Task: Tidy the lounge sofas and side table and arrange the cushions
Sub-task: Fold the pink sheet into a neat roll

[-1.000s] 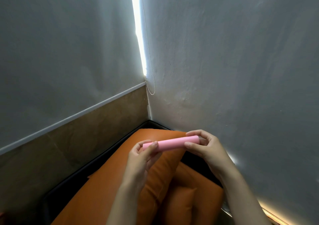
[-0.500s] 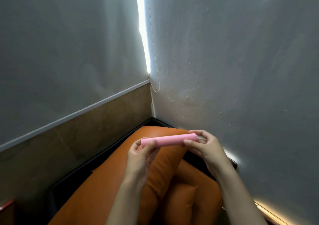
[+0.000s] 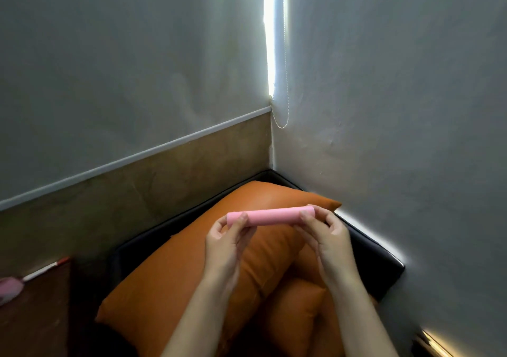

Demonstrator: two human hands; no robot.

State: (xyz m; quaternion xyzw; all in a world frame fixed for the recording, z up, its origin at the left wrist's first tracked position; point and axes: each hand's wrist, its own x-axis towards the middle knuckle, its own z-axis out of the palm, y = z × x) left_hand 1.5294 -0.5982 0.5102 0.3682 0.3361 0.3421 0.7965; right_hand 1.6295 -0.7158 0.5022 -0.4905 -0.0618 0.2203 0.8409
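Note:
A pink roll (image 3: 270, 215) lies level in the air between my two hands. My left hand (image 3: 223, 244) pinches its left end with thumb and fingers. My right hand (image 3: 327, 240) pinches its right end. Below them a large orange cushion (image 3: 175, 271) leans against the back of a dark sofa (image 3: 375, 258) in the room's corner. A smaller orange cushion (image 3: 295, 310) lies lower, between my forearms.
Grey blinds cover both walls, with a bright slit and a bead cord (image 3: 285, 104) in the corner. A brown side table (image 3: 33, 312) stands at the lower left with a pink-and-white duster (image 3: 16, 284) on it.
Both hands kept hold of the pink roll and tilted it from slanting to level. The view swung left, bringing the side table and duster into sight.

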